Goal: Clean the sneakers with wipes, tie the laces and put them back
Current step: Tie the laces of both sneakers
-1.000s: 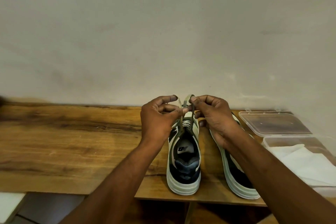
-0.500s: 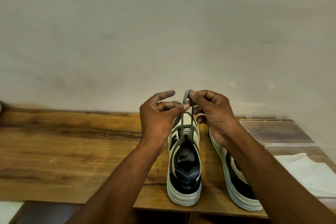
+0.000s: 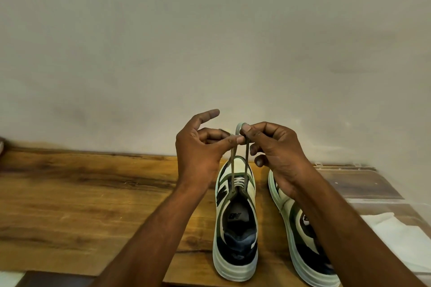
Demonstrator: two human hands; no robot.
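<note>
Laces [image 3: 245, 161] (soft, limp, light) are pinched by left hand [image 3: 200, 149] and right hand [image 3: 275, 149] above the sneaker [image 3: 235, 216]; regrip close below both pinches.

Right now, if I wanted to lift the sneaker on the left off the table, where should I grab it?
Probably the heel collar of the left sneaker, coming from above at the near end. The opening faces up and the heel is bare, while both hands hold the laces taut over the front.
</note>
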